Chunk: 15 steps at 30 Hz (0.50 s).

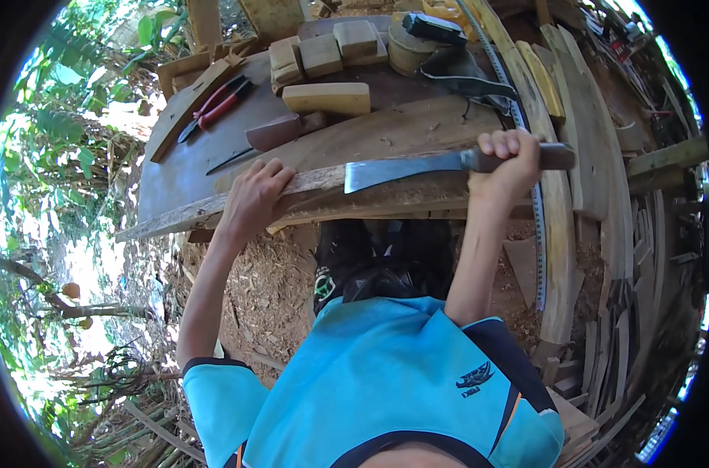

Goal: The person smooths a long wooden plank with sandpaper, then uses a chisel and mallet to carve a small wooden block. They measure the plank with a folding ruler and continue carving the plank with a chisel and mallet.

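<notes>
My right hand [512,165] is closed round the dark wooden handle of a machete [405,168]. Its short, broad blade points left, with the squared tip above a long rough-edged wooden plank [323,181]. The plank lies along the near edge of a workbench [167,191], and my left hand [254,196] grips it left of the blade tip, fingers curled over its top. Whether the blade touches the wood I cannot tell. Just beyond my left hand are a thin dark pointed tool [229,161] and a brown wedge-shaped block [273,133].
Red-handled pliers [218,105] lie at the bench's far left. Several wood blocks [320,54] sit at the back, beside a round container [411,48] and a black strap-like item [467,74]. A tape measure [538,226] runs along boards on the right. Wood shavings [272,281] cover the ground.
</notes>
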Each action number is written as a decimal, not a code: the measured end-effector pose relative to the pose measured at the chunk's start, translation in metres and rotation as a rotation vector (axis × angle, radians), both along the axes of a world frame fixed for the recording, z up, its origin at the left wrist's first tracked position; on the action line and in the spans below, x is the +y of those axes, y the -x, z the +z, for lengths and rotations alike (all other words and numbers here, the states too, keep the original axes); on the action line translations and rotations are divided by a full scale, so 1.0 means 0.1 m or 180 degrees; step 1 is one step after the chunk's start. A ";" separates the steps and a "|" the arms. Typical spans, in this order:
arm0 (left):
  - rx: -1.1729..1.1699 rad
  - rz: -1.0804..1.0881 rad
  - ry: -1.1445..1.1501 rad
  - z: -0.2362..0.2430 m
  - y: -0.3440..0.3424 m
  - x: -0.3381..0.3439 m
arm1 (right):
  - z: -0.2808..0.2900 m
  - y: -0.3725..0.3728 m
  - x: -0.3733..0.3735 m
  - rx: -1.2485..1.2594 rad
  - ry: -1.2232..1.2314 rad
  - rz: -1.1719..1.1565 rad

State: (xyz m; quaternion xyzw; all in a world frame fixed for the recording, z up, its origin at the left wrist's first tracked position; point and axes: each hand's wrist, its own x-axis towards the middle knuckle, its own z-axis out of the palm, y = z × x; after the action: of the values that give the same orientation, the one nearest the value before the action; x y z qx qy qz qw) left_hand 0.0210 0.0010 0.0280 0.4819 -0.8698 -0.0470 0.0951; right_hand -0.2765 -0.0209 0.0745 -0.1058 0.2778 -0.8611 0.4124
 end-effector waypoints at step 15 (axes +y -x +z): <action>0.0083 -0.0060 0.0091 0.02 -0.10 -0.07 | -0.22 0.82 -0.03 0.0080 0.0248 -0.0095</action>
State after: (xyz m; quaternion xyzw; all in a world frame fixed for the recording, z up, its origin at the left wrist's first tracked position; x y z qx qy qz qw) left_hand 0.0313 -0.0063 0.0303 0.4717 -0.8735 -0.0417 0.1128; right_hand -0.3588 -0.0238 0.0520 -0.1284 0.2508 -0.8760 0.3915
